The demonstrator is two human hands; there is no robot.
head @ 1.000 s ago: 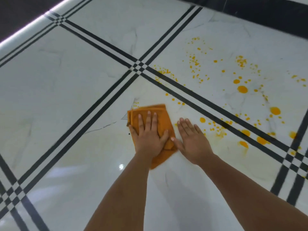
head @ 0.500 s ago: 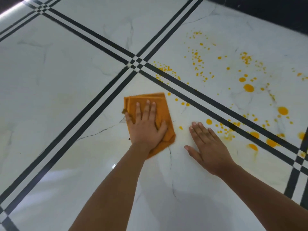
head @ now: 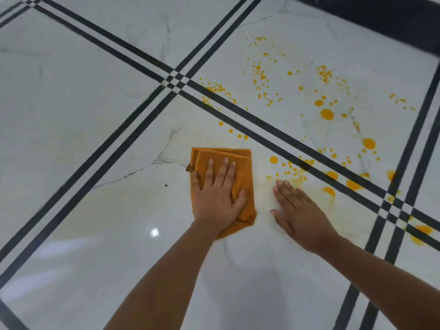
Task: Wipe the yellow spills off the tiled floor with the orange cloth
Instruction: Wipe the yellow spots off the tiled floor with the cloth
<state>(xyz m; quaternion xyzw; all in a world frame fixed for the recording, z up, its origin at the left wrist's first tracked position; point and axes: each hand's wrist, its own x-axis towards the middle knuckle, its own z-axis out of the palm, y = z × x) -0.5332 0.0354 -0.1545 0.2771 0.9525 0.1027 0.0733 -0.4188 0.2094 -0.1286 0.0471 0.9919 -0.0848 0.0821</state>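
Observation:
The orange cloth [head: 242,167] lies folded on the white marble-look floor [head: 83,115], on the near tile just below a black double stripe. My left hand [head: 214,198] presses flat on it, thumb tucked into a fold at its right side. My right hand [head: 300,210] rests flat on the bare floor to the cloth's right, fingers together, holding nothing. Yellow spills spread to the right and beyond: small drops [head: 273,159] just past my right fingertips, a big drop [head: 327,114] on the far tile, smears [head: 421,232] at the right edge. A faint yellowish film surrounds the cloth.
Black double stripes [head: 176,79] cross the floor in a grid. A dark band [head: 381,17] borders the floor at the top right. A small dark speck [head: 166,185] lies left of the cloth. A lamp's reflection [head: 154,232] glints on the near tile.
My left hand has slid the cloth toward me and to the right across the near tile. My right hand has shifted slightly right, still flat on the floor. The view has tilted.

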